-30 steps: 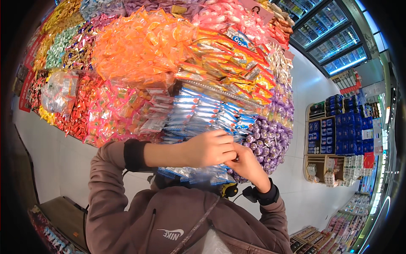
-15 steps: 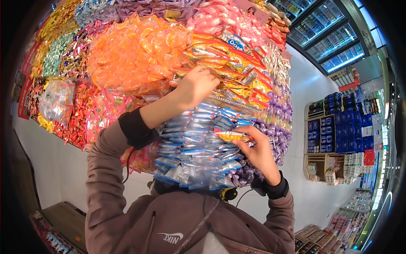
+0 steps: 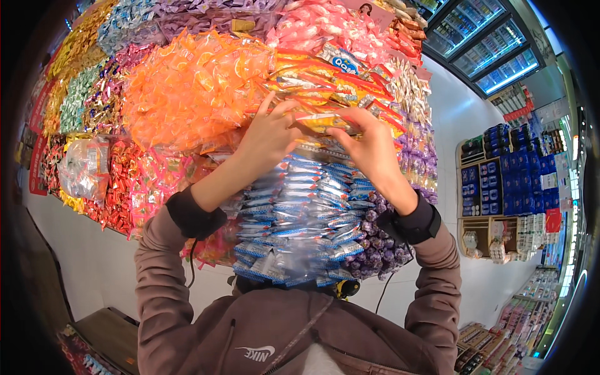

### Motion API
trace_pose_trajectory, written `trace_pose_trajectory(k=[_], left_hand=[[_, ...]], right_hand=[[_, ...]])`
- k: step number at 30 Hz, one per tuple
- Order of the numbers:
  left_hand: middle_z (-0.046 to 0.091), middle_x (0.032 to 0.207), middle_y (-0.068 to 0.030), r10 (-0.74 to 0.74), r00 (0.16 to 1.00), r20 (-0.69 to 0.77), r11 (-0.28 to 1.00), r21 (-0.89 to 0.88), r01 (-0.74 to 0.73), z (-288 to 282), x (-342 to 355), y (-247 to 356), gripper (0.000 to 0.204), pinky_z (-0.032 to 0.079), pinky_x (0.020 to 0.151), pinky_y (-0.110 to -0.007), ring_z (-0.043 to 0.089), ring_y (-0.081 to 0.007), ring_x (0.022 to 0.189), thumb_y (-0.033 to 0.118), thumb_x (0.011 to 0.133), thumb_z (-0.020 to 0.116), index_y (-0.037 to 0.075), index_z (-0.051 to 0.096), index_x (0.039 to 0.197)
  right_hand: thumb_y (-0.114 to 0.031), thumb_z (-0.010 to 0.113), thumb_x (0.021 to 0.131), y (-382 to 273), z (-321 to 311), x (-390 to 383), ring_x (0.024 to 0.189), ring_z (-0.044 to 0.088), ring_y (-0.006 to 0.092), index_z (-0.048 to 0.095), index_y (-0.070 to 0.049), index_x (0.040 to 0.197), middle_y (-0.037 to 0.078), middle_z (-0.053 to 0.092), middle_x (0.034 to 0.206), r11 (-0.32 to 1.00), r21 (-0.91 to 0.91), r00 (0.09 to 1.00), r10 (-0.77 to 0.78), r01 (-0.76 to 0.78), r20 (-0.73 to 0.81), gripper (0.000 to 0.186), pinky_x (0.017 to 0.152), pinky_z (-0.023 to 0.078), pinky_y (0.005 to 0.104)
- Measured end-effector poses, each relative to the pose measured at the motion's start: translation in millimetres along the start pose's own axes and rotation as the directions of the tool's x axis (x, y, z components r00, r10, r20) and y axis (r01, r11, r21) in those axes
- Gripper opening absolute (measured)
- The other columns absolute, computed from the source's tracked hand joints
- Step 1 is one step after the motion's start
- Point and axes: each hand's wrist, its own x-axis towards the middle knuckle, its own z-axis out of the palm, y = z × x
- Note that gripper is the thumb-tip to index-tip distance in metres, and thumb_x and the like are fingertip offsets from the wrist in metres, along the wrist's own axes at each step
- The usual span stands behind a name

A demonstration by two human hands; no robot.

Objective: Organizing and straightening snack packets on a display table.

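Observation:
My left hand [image 3: 270,136] and my right hand [image 3: 370,145] meet at a yellow and orange snack packet [image 3: 325,120], fingers pinching its two ends. The packet lies at the edge of a section of like yellow and red packets [image 3: 337,87] in a big candy display. Just below my hands is a section of blue and silver wrapped bars [image 3: 300,212]. Both sleeves are brown with black cuffs.
Orange wrapped sweets [image 3: 194,87] fill the section left of my hands, purple sweets [image 3: 387,250] lie at the lower right, pink and red packets [image 3: 131,187] at the left. A shelf of blue boxes [image 3: 506,169] stands across the white floor at the right.
My right hand rose with the yellow packet from the blue bars up to the yellow packets. My left hand shifted right to meet it, and both now grip the packet.

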Motion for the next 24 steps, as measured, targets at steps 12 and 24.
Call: trace_pose_trajectory(k=[12, 24], left_hand=[[0.048, 0.104, -0.0066, -0.003, 0.962, -0.273, 1.0, 0.012, 0.007, 0.8, -13.5, 4.5, 0.019, 0.039, 0.086, -0.039, 0.045, -0.0245, 0.102, 0.011, 0.061, 0.067, 0.006, 0.058, 0.078], [0.049, 0.106, -0.011, -0.098, 0.946, -0.309, 0.991, -0.113, 0.065, -12.8, -27.7, 4.4, 0.021, 0.045, 0.08, -0.035, 0.05, -0.0276, 0.097, 0.006, 0.068, 0.059, 0.002, 0.054, 0.088]], right_hand=[[-0.011, 0.057, 0.063, 9.5, 37.4, 25.2, 0.073, 0.055, 0.0219, 0.06, -0.005, 0.068, 0.007, 0.059, 0.064, 0.705, -0.515, 0.873, -0.408, 0.487, 0.267, 0.008, 0.074, 0.041, 0.0335], [-0.01, 0.052, 0.073, -5.8, 42.4, 50.5, 0.066, 0.061, 0.0311, 0.062, -0.001, 0.07, 0.017, 0.06, 0.068, 0.741, -0.437, 0.779, -0.185, 0.511, 0.599, 0.014, 0.059, 0.049, 0.0388]])
